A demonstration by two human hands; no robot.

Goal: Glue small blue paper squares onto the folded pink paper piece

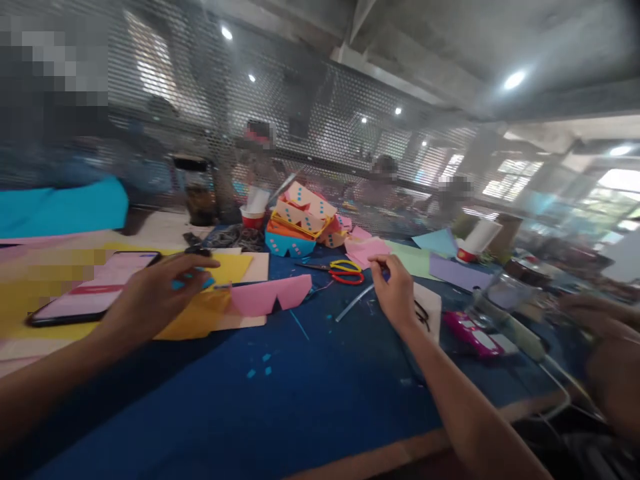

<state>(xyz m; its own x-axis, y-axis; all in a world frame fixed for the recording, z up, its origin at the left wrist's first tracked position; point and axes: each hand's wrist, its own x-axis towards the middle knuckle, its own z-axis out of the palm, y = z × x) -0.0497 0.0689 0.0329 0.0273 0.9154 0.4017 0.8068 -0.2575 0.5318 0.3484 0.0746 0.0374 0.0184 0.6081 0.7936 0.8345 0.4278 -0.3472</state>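
Left hand (160, 290): hovering low over the yellow paper (235, 267), fingers loosely curled with small turquoise bits at the tips; whether anything is truly pinched there I cannot tell through the blur.
Right hand (395, 290): raised above the table (320, 400), fingertips drawn together up top; what they nip, if anything, is too small to tell.
Pink paper piece (273, 293): lying flat between the two hands, its lower edge cut in points, overlapping the yellow sheet.
Phone (95, 290): just left of the left hand, screen lit.
Scissors (345, 272): yellow and red handles, on the blue cloth near the right hand.
Paper boxes (300, 227): stacked at the back, dotted with turquoise squares.
Turquoise scraps (263, 365): scattered on the cloth in front.
Another person's hand (595, 317): at the far right edge.
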